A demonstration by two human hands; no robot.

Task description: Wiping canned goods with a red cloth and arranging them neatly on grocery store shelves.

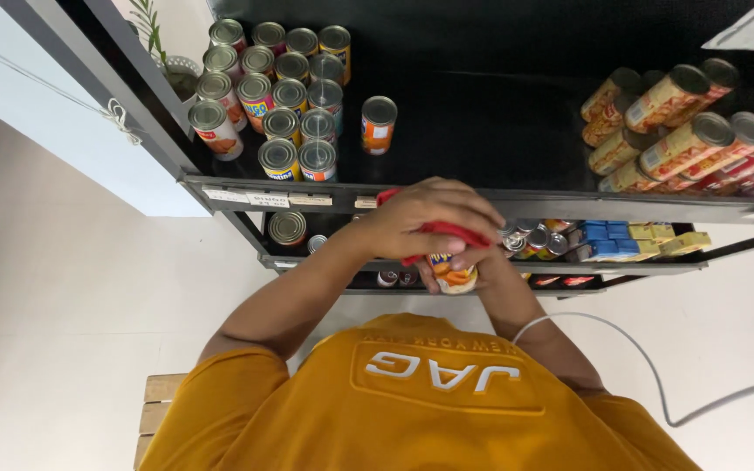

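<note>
We hold a small can point(453, 276) with an orange label close to our chest, in front of the black shelf point(482, 202). Our right hand point(490, 270) grips it from below. Our left hand point(425, 218) is closed on a red cloth point(447, 234) and presses it on the can's top. To wipe well, we think we should hold the can tight and rub all around the lid. On the shelf's left stand rows of round cans point(277, 96), and one orange can point(378, 124) stands alone. Yellow tins point(674, 131) lie at the right. Blue boxes point(608, 240) sit lower down.
</note>
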